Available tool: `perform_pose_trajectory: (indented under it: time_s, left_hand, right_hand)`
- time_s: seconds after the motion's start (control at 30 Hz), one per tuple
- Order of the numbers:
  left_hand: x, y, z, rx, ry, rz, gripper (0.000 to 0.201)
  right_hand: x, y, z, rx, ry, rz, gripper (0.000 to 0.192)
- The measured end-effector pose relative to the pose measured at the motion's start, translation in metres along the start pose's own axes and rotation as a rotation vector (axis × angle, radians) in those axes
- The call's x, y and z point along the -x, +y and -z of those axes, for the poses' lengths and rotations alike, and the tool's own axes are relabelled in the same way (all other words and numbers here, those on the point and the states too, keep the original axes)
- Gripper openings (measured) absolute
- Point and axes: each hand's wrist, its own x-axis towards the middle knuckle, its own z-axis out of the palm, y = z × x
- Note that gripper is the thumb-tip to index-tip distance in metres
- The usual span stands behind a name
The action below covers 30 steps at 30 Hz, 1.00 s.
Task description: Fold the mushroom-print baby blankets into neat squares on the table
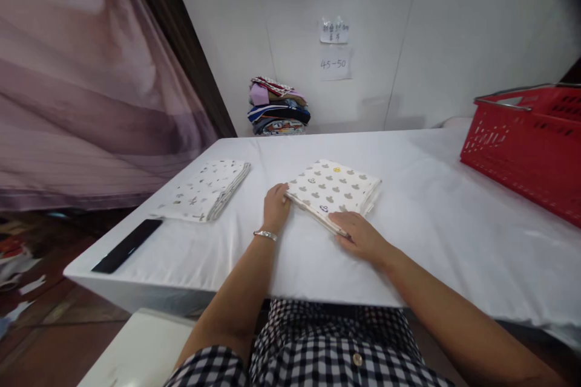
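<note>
A folded white cloth with grey motifs and a few small coloured ones lies on the white-covered table in front of me, turned at an angle. At its left corner, my left hand grips the folded edge, fingers closed on it. My right hand holds the near corner, thumb and fingers pressed around the layers; its fingertips are partly hidden. Farther left rests a second folded cloth, white with small scattered prints, and neither hand touches it.
A black flat object lies at the table's left edge. On the right stands a red basket with a metal handle. Behind the table is a stack of folded fabrics against the wall. A pink curtain hangs at left.
</note>
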Motion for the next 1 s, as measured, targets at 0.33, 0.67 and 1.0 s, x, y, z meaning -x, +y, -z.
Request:
perform_pose_trajectory:
  time_s: [0.33,0.67,1.0]
  left_hand:
    - [0.002,0.019,0.001,-0.052,-0.06,-0.14,0.041]
    - [0.001,0.017,0.002,0.083,-0.07,-0.064,0.037]
    - [-0.004,0.029,0.005,0.138,-0.008,-0.072,0.039]
  right_hand:
    - [-0.021,-0.014,0.006,0.116,-0.088,-0.211,0.034]
    - [-0.064,-0.017,0.015,0.273,-0.301,-0.417,0.019]
    - [-0.056,0.004,0.015,-0.015,-0.159,-0.522,0.024]
